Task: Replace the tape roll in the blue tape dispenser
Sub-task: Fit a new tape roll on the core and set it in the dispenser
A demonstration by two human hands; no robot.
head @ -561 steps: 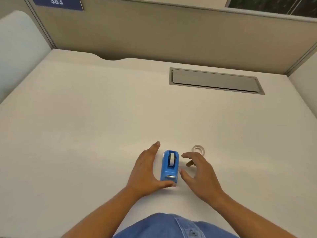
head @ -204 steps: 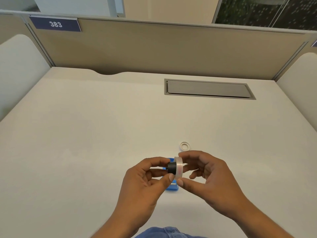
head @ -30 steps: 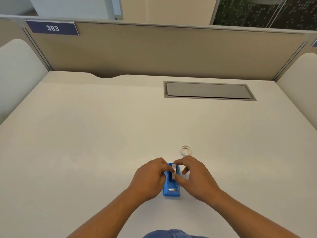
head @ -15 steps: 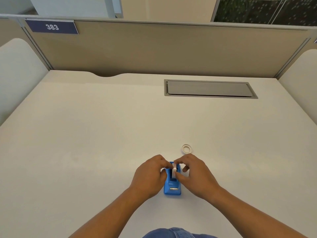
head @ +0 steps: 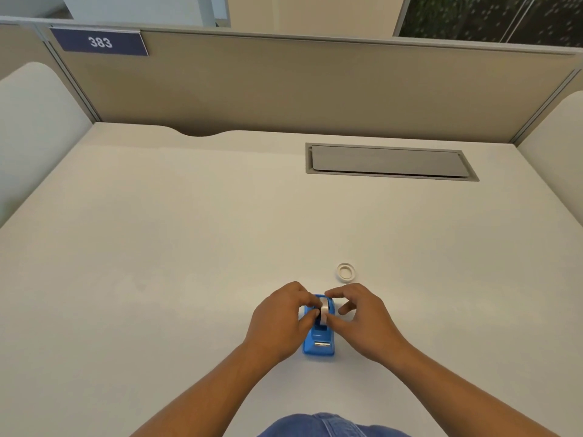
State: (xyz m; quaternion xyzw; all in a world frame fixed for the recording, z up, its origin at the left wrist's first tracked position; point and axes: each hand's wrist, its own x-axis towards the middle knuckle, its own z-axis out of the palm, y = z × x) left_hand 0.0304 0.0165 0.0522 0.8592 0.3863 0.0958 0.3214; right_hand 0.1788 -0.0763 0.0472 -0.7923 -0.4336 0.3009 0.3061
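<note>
Both hands, left (head: 277,323) and right (head: 362,323), pinch tape roll (head: 323,310) between fingertips, seating it in dispenser (head: 318,345); spare ring (head: 346,272) beyond right fingers.

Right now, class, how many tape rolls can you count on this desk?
2. One tape roll sits in the blue dispenser between both hands; a thin ring lies behind-right, possibly only a spent core.

Blue dispenser (head: 318,340); white tape roll (head: 323,310) — off-white desk (head: 189,247); beige partition (head: 284,89).
</note>
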